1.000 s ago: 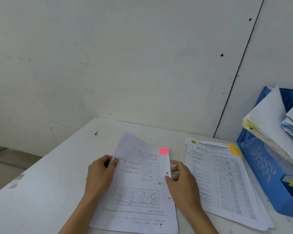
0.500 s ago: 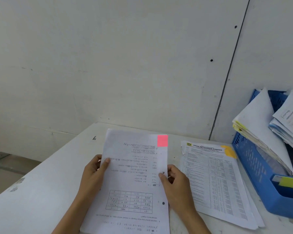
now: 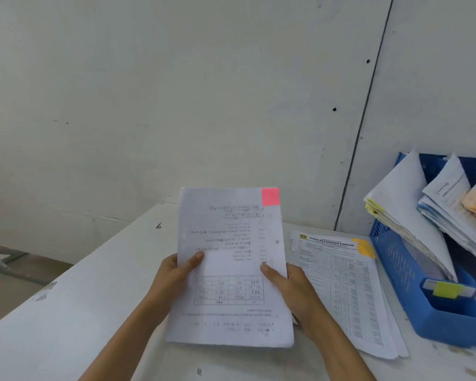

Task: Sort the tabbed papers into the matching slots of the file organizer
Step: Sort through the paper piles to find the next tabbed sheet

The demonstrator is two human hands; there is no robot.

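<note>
Both left hand [image 3: 173,279] and right hand [image 3: 294,290] pinched the white printed sheet [image 3: 231,320]; its pink sticky tab [image 3: 270,196] needed a matching slot, perhaps hidden, in the blue plastic file organizer [image 3: 396,273].

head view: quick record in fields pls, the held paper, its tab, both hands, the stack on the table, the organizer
held paper: lifted above the table, printed face toward the camera
pink tab: top right corner of the held paper
left hand: grips its left edge, thumb on the front
right hand: grips its right edge, thumb on the front
stack: flat on the table, right of the held paper, yellow-orange tab at its top right
file organizer: blue, far right, paper bundles leaning in it, yellow label on its front
</note>
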